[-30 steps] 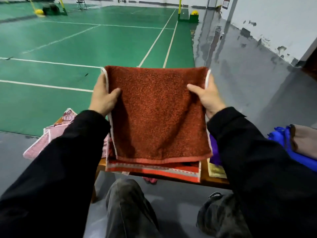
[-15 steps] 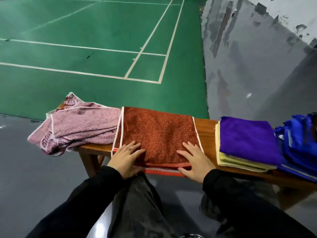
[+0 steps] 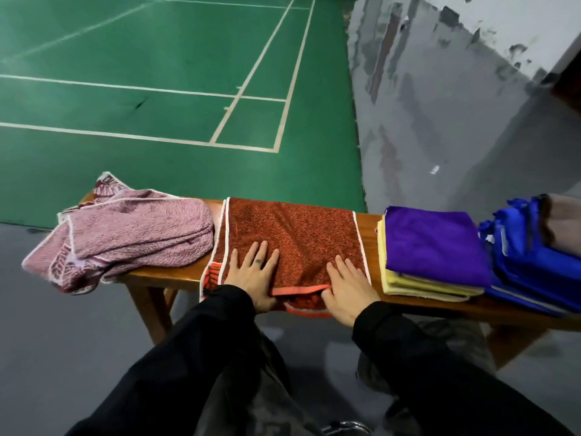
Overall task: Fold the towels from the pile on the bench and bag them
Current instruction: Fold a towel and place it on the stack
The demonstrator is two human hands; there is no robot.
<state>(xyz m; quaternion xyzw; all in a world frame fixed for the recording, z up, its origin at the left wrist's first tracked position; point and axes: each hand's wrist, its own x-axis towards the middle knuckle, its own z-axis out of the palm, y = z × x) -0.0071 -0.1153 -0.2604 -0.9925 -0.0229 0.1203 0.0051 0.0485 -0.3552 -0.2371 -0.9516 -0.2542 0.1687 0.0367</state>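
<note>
Head view shows a wooden bench (image 3: 371, 228) running across the middle of the frame, with a green court floor (image 3: 157, 73) filling the upper left. At the centre of the bench lies a folded rust-red towel (image 3: 292, 234) with pale edging, its near edge hanging slightly over the front of the bench. The left hand (image 3: 254, 272) lies flat on the lower left part of this towel, fingers straight and spread, palm down. The right hand (image 3: 345, 287) lies flat on the lower right part, fingers straight and pointing up the frame, its thumb at the towel's salmon-coloured hem. Neither hand curls round the cloth; both press on it from above. Both arms wear black sleeves (image 3: 440, 357).

Left of the red towel, touching its edge, sits a crumpled pink towel (image 3: 132, 234) with a dark red pattern, one corner drooping off the bench end. Right of the red towel, just beside it, stands a neat stack with a purple towel (image 3: 434, 243) on top of yellow towels (image 3: 418, 284). At the far right edge a blue bag (image 3: 528, 265) rests on the bench, touching the stack.
</note>
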